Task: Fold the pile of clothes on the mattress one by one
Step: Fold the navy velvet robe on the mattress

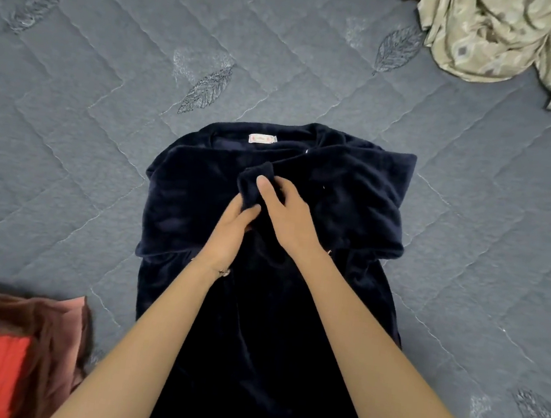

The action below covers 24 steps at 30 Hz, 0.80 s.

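Observation:
A dark navy velvet garment [198, 207] lies flat on the grey quilted mattress [89, 112], neckline with a pale label [262, 139] at the far end. Both sleeves are folded inward across the chest. The right sleeve's cuff [252, 185] sits at the middle. My left hand [230, 231] pinches the lower end of that cuff. My right hand [284, 210] holds the cuff from the right, thumb on top of it.
A crumpled beige patterned cloth [512, 43] lies at the far right corner. Brown, orange-red and white clothes [10, 350] are heaped at the near left. Bare mattress stretches to the left and right of the garment.

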Tool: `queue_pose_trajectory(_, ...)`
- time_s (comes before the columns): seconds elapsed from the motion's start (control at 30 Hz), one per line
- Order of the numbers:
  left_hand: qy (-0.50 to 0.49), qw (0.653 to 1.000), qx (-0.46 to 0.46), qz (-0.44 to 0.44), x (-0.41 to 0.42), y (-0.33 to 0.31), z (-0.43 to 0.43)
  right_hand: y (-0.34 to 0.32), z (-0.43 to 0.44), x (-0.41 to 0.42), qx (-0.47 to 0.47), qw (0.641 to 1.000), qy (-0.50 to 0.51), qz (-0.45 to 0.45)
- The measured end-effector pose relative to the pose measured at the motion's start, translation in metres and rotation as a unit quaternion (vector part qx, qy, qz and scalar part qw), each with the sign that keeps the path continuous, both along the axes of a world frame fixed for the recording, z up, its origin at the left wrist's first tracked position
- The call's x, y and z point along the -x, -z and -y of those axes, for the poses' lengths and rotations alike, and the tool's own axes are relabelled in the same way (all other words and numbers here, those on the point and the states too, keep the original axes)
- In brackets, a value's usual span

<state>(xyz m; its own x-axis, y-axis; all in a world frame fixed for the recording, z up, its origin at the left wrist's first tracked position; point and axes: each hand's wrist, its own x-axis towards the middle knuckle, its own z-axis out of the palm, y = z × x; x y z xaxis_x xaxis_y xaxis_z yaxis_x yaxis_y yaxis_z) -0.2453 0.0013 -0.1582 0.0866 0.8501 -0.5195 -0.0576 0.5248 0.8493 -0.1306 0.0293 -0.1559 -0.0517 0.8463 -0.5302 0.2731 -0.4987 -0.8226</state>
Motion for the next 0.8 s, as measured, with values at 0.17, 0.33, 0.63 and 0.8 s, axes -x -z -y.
queue_pose_trajectory(0.17, 0.080, 0.996, 0.039, 0.028, -0.031, -0.010, -0.019, 0.002, -0.010, -0.044, 0.077, 0.988, 0.134, -0.027)
queue_pose_trajectory(0.33, -0.027, 0.981, -0.054, -0.184, -0.061, 0.009, -0.034, 0.000, -0.013, -0.103, 0.019, 0.980, 0.194, 0.045)
queue_pose_trajectory(0.63, 0.143, 0.940, -0.137, -0.277, -0.150, 0.033, -0.054, -0.039, -0.023, -0.171, -0.097, 0.948, 0.302, 0.029)
queue_pose_trajectory(0.8, 0.137, 0.958, -0.143, -0.207, -0.184, -0.003, -0.054, -0.053, -0.034, -0.168, -0.061, 0.956, 0.285, -0.028)
